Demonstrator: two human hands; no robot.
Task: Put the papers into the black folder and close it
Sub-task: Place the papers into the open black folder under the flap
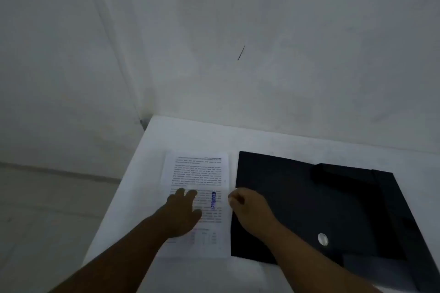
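Left hand (182, 209) lies flat and open on the papers (197, 173), palm down, fingers spread toward the far side, pressing the sheets against the white table (190, 133) rather than gripping them. Right hand (250, 209) sits at the right edge of the papers, just where they meet the left edge of the black folder (297, 197); its fingers are curled in, seemingly pinching that paper edge between thumb and fingertips, though the blur makes it hard to be sure anything is actually caught. The papers lie on the left part of the table, printed side up with a blue stamp (213, 200) near the right margin, and they rest just beside the folder, touching or nearly touching it. The folder lies on the right, flat, with a round silver snap (322, 238) on its near part and a darker flap (338, 173) toward the far side; whether it is opened out is hard to tell. My reading is that the papers have not yet gone in. The main risk is that the pinch takes only the top sheet, so the stack splits and fans when lifted. The pressing left hand could also crease a sheet if the right one pulls before that pressure eases. The papers lie close to the table's left edge, so a careless sideways shove might send loose sheets off to the floor.
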